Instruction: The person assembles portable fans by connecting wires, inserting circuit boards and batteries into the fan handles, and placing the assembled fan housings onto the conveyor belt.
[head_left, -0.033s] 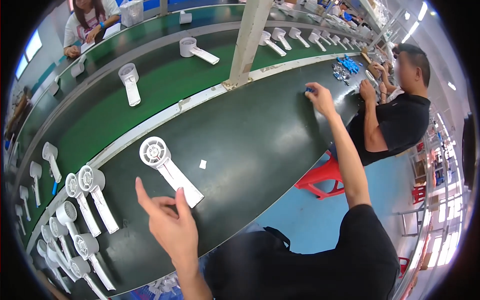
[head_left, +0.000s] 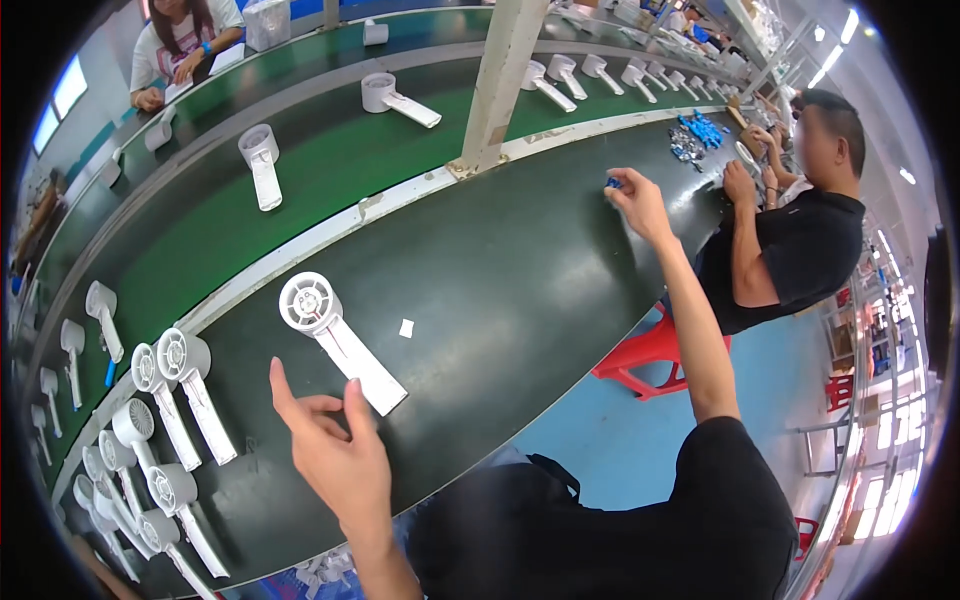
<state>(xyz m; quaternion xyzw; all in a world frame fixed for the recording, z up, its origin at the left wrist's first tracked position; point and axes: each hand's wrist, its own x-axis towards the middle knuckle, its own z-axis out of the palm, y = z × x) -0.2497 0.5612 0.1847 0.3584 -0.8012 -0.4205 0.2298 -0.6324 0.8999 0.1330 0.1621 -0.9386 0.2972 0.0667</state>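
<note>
A white handheld fan housing (head_left: 345, 340) lies on the dark green bench, its round grille toward the far left and its handle toward me. My left hand (head_left: 340, 455) hovers by the handle's near end, fingers apart and curved, with nothing in them. Far to the right, over the bench, my right hand (head_left: 640, 205) pinches a small blue part (head_left: 613, 183) between thumb and fingers; its exact kind is too small to make out. Right of the housing is a small white square piece (head_left: 406, 328).
Several white fan housings (head_left: 185, 390) lie at the left. Beyond a pale rail, a green conveyor (head_left: 330, 165) carries more, past a metal post (head_left: 495, 95). Blue parts (head_left: 703, 130) are heaped near a seated co-worker (head_left: 780, 220) at right. A red stool (head_left: 650, 355) stands beside the bench.
My right hand, with the small blue part in its pinch, has shifted slightly left and toward me. My left hand has drifted a little left. The fan housing has stayed put.
</note>
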